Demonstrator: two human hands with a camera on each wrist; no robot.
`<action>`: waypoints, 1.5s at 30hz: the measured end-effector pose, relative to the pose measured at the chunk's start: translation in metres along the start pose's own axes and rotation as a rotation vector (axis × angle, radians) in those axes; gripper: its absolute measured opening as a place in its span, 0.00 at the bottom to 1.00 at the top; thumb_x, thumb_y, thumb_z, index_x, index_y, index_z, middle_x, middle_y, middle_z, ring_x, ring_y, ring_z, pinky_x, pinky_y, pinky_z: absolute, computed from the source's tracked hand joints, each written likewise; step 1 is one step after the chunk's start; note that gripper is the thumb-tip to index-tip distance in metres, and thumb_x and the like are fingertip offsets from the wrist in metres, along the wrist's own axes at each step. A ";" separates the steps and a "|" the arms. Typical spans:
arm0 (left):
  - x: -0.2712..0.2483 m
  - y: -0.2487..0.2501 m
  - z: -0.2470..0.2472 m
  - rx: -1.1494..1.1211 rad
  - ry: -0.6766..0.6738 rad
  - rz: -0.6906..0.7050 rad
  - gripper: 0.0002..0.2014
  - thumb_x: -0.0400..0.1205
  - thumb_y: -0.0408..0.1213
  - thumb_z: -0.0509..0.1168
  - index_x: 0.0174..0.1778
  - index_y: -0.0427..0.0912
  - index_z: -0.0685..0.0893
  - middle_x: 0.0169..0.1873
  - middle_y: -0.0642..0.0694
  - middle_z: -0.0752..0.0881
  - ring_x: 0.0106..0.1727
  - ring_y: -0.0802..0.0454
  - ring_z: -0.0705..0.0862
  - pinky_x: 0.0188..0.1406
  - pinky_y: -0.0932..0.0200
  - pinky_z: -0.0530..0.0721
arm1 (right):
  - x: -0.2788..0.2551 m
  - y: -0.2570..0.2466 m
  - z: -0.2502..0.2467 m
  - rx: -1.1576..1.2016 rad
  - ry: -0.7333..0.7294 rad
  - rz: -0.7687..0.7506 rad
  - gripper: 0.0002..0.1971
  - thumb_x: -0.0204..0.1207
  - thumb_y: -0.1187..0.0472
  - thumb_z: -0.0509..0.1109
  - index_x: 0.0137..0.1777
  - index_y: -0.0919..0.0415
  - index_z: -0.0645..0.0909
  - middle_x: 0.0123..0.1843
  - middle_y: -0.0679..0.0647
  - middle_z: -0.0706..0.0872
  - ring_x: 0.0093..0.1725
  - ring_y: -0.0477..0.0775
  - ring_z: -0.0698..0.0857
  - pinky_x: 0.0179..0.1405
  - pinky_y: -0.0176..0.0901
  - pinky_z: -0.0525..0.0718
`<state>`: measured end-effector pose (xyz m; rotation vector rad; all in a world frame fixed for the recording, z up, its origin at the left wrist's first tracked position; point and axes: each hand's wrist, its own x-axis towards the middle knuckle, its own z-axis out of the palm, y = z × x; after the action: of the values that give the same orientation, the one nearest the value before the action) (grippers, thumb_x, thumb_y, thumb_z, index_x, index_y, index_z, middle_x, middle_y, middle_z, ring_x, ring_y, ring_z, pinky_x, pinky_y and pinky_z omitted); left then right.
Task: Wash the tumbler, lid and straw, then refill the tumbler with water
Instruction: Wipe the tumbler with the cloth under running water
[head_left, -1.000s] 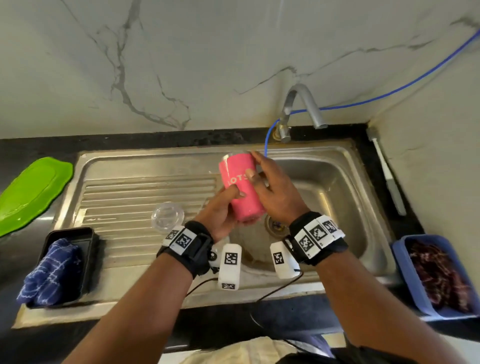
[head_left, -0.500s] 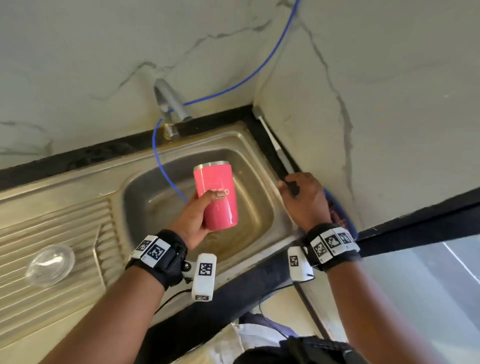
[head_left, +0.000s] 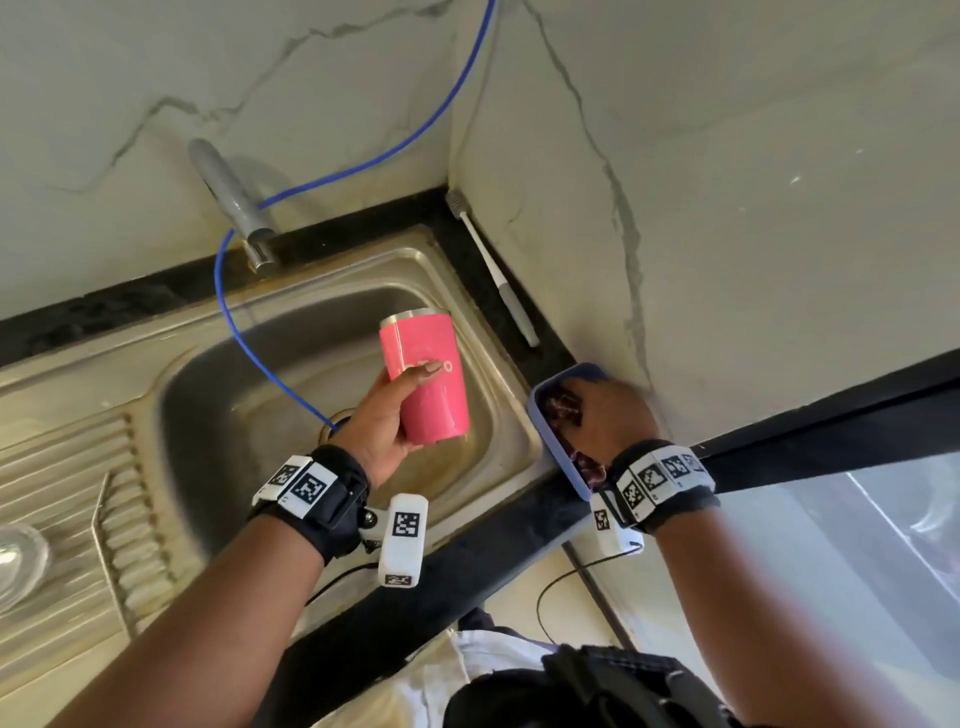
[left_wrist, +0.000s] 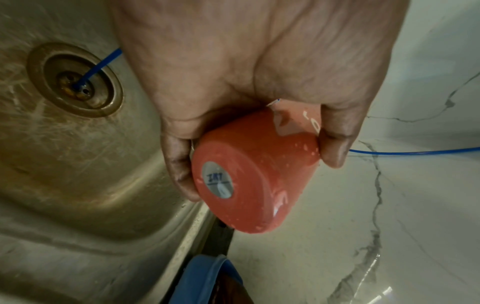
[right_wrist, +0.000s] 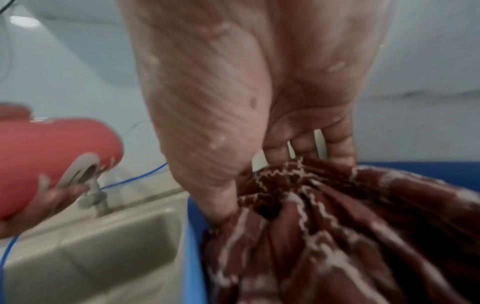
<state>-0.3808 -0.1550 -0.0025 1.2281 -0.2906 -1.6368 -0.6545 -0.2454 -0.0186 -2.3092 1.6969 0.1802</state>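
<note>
My left hand (head_left: 387, 415) grips the pink tumbler (head_left: 423, 374) upright over the sink basin (head_left: 260, 395), thumb across its front; the left wrist view shows its base (left_wrist: 249, 185) with fingers (left_wrist: 179, 164) curled round it. The tumbler (right_wrist: 52, 156) also shows at the left of the right wrist view. My right hand (head_left: 605, 410) reaches into a blue tub (head_left: 550, 447) on the counter at the right, and its fingers (right_wrist: 335, 144) pinch a dark red patterned cloth (right_wrist: 337, 226). The clear lid (head_left: 15, 561) lies on the drainboard at the far left. No straw is in view.
A grey tap (head_left: 228, 197) stands behind the basin, and a thin blue hose (head_left: 244, 332) runs from the wall down to the drain (left_wrist: 75, 80). A white-handled brush (head_left: 493, 270) lies on the black counter along the right wall. The black counter edge runs below the sink.
My right hand left the brush's handle and moved nearer along the counter into the blue tub, where it took hold of the red cloth. The left hand kept the tumbler over the basin.
</note>
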 end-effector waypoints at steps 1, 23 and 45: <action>0.002 0.000 0.002 0.005 -0.003 0.003 0.46 0.63 0.52 0.82 0.80 0.53 0.76 0.69 0.40 0.88 0.71 0.36 0.86 0.50 0.39 0.92 | 0.001 -0.001 0.002 -0.029 -0.019 0.002 0.21 0.84 0.45 0.70 0.76 0.45 0.79 0.67 0.53 0.89 0.63 0.61 0.88 0.63 0.56 0.88; -0.003 0.047 0.007 -0.001 -0.037 0.099 0.37 0.75 0.52 0.75 0.81 0.51 0.73 0.67 0.43 0.90 0.67 0.42 0.89 0.68 0.32 0.86 | -0.014 -0.076 -0.200 0.688 0.319 -0.313 0.19 0.67 0.50 0.91 0.57 0.46 0.93 0.48 0.37 0.95 0.48 0.34 0.92 0.51 0.23 0.83; -0.043 0.088 -0.044 -0.438 0.065 0.074 0.37 0.85 0.71 0.57 0.47 0.38 0.95 0.44 0.40 0.89 0.44 0.45 0.92 0.47 0.54 0.91 | 0.006 -0.252 -0.054 0.379 0.455 -0.868 0.16 0.91 0.49 0.64 0.54 0.60 0.87 0.61 0.56 0.85 0.51 0.58 0.80 0.46 0.54 0.80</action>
<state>-0.2962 -0.1433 0.0630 0.9222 0.0633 -1.4925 -0.4162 -0.1964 0.0671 -2.6332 0.6208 -0.8034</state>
